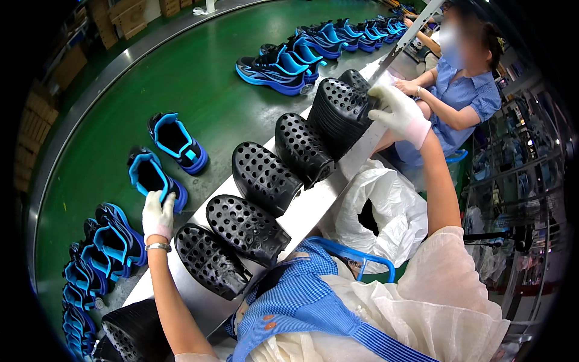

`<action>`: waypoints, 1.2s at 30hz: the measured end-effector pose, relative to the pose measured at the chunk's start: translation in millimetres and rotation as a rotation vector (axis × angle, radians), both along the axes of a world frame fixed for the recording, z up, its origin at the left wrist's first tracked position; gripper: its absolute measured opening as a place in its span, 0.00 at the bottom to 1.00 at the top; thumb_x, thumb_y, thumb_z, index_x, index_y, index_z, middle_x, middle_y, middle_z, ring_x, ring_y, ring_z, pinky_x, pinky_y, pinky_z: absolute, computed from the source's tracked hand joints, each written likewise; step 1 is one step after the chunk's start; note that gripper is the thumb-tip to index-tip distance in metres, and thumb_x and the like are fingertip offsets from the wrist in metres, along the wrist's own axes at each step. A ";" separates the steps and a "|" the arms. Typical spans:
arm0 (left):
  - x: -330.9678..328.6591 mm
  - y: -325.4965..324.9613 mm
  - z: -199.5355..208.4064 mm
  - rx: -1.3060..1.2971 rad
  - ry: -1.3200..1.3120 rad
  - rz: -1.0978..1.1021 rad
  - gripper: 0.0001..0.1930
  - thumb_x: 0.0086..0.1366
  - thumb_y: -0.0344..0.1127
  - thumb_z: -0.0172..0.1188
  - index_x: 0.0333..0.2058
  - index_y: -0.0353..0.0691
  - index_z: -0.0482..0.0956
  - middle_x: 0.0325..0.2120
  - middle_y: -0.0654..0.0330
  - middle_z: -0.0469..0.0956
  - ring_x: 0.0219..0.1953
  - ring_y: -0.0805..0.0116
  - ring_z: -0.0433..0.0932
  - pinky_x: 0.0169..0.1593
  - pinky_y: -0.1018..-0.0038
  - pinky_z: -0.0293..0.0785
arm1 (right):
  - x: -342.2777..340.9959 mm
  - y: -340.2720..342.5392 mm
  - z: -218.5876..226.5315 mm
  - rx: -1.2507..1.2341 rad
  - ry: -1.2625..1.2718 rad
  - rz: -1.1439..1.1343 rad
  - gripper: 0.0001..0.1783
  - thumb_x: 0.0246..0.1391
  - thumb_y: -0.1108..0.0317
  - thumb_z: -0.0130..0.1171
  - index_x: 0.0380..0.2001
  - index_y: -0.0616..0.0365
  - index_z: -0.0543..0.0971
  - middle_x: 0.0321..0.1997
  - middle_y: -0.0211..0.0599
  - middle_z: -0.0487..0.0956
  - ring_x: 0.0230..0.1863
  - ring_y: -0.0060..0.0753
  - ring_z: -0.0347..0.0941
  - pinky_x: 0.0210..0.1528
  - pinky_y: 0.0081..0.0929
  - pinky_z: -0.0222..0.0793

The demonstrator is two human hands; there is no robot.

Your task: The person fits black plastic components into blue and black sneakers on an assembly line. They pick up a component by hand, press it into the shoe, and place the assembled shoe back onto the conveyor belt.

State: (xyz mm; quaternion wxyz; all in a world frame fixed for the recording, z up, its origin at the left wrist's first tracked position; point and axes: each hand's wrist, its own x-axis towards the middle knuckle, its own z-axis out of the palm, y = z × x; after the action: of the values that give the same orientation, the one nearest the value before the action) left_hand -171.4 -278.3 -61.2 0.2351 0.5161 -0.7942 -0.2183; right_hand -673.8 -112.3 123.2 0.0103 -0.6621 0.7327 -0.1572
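Observation:
My left hand (158,216), in a white glove, pinches the heel of a black and blue sneaker (148,175) on the green surface. A second sneaker (177,143) stands just beyond it. My right hand (399,113), also gloved, has its thumb and fingers round the near end of a stack of black perforated shoe inserts (342,99) at the right of the white ledge. Between my hands several more black inserts (265,172) lie in a slanting row on that ledge, holes facing up. The right fingertips are partly hidden against the stack.
Rows of sneakers stand on the green surface (199,72), at the far right (274,71) and near left (114,241). More black inserts (136,329) lie at the lower left. A white plastic bag (398,211) is beside my right arm. A co-worker in blue (464,96) sits beyond.

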 end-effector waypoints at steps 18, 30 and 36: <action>24.3 11.8 -0.7 -0.148 0.053 0.141 0.22 0.61 0.42 0.61 0.51 0.37 0.74 0.46 0.47 0.73 0.41 0.52 0.76 0.47 0.64 0.73 | 48.1 3.0 67.7 0.046 0.094 0.010 0.21 0.36 0.72 0.69 0.36 0.62 0.72 0.33 0.33 0.70 0.33 0.25 0.69 0.38 0.23 0.68; -3.7 55.6 81.6 0.737 1.558 -0.226 0.36 0.70 0.59 0.43 0.63 0.35 0.57 0.52 0.47 0.72 0.50 0.57 0.76 0.53 0.64 0.75 | 276.1 -77.0 20.1 0.087 -0.211 0.901 0.20 0.40 0.66 0.70 0.36 0.56 0.73 0.36 0.37 0.73 0.37 0.40 0.74 0.40 0.31 0.72; 27.4 63.8 69.5 0.642 1.902 -0.066 0.27 0.67 0.50 0.51 0.56 0.35 0.66 0.39 0.50 0.77 0.40 0.58 0.79 0.44 0.64 0.79 | 337.2 -88.9 -18.7 0.218 -0.460 0.814 0.24 0.48 0.59 0.65 0.45 0.61 0.74 0.35 0.45 0.77 0.37 0.46 0.76 0.41 0.35 0.72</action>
State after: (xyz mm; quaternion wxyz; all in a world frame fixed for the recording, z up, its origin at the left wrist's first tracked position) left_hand -143.9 -214.5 8.4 0.6153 0.1439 -0.1939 -0.7504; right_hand -336.6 -201.2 104.5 0.3022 -0.8382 0.4050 -0.2052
